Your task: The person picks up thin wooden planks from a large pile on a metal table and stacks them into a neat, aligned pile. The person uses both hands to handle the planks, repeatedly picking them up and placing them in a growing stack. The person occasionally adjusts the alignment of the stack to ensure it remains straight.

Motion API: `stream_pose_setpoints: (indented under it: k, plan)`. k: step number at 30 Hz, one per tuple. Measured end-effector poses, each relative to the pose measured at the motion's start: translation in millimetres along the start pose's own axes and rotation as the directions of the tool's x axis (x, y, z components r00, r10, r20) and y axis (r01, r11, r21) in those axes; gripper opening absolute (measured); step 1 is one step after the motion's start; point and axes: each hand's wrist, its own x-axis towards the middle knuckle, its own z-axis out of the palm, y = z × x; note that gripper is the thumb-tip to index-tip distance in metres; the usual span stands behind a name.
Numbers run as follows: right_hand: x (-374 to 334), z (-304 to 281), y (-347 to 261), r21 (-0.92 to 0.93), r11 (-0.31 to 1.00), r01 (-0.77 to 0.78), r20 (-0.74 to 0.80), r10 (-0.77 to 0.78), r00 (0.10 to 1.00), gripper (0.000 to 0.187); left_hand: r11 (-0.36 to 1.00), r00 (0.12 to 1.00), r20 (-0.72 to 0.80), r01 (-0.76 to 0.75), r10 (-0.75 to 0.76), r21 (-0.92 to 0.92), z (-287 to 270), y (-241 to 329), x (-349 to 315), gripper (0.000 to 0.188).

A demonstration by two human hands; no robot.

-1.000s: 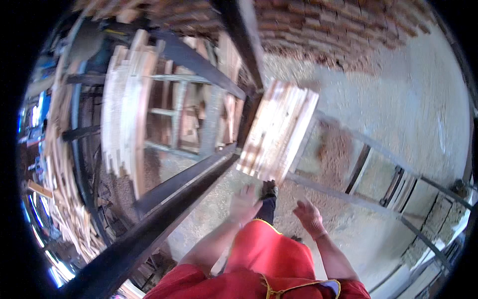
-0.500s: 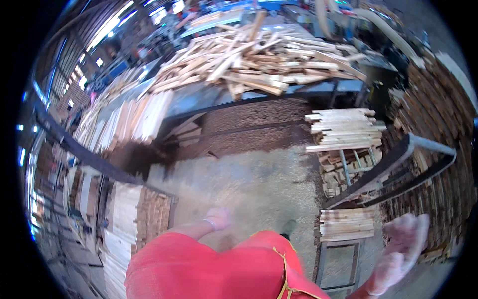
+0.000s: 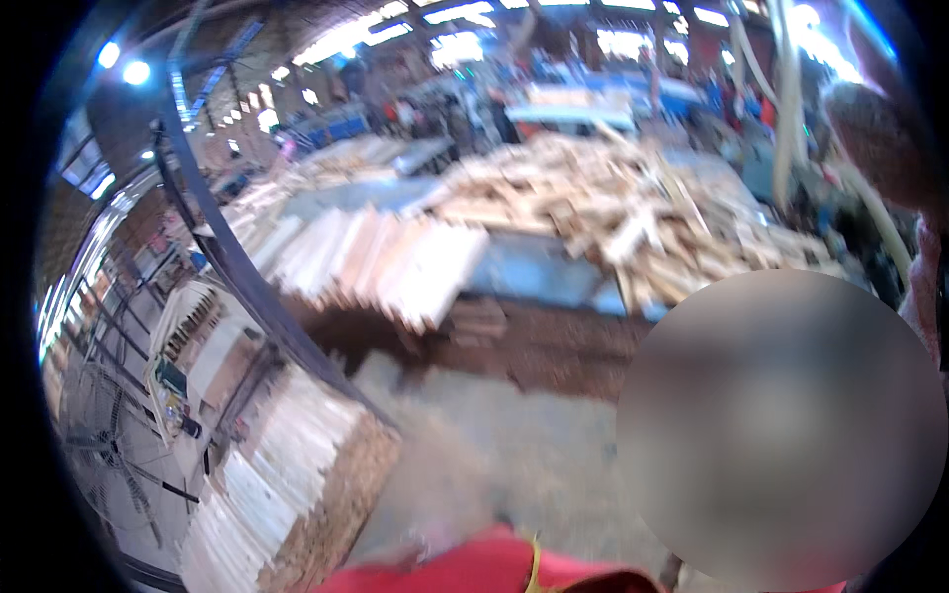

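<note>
My left hand (image 3: 427,545) is a pale smear at the lower edge, beside my red clothing (image 3: 465,571). Its fingers are lost in blur, and I make out nothing held. A dark, rounded shape at the upper right edge appears to be my right hand (image 3: 875,143), raised high with the forearm below it. Its fingers do not show clearly. Nearest my left side is a stack of pale boards (image 3: 277,465). Farther off, a row of light wooden slats (image 3: 371,259) lies along the blue-topped table (image 3: 539,272).
Loose wood pieces (image 3: 633,198) are heaped on the table. A dark metal post (image 3: 242,262) slants across the left, near a large fan (image 3: 111,450). Sawdust (image 3: 563,346) lies under the table. A round blurred patch (image 3: 781,435) hides the lower right.
My view has swung up and left, bringing the fan into sight. My right hand has risen from the lower right to the upper right edge. My left hand now sits lower and blurrier.
</note>
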Motion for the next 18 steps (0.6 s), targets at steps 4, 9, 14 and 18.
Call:
stream_pose_setpoints:
  k: [4, 9, 14, 18]
  plan:
    - [117, 82, 52, -0.035, 0.999, -0.024, 0.098, 0.027, 0.995, 0.094, 0.994, 0.993, -0.106, -0.054, 0.044, -0.095, -83, 3, 64, 0.063]
    - [229, 191, 96, -0.107, 0.993, 0.051, 0.207, -0.028, 0.978, 0.089, 0.984, 0.971, -0.233, -0.085, 0.047, -0.156, -179, -6, 163, 0.064]
    - [270, 276, 144, -0.1, 0.986, 0.133, 0.215, -0.109, 0.97, 0.085, 0.988, 0.963, -0.255, -0.113, 0.083, -0.104, -181, -28, 237, 0.065]
    - [271, 347, 169, -0.012, 0.983, 0.182, 0.252, -0.173, 0.952, 0.082, 0.971, 0.926, -0.364, -0.172, 0.102, -0.165, -185, -29, 290, 0.066]
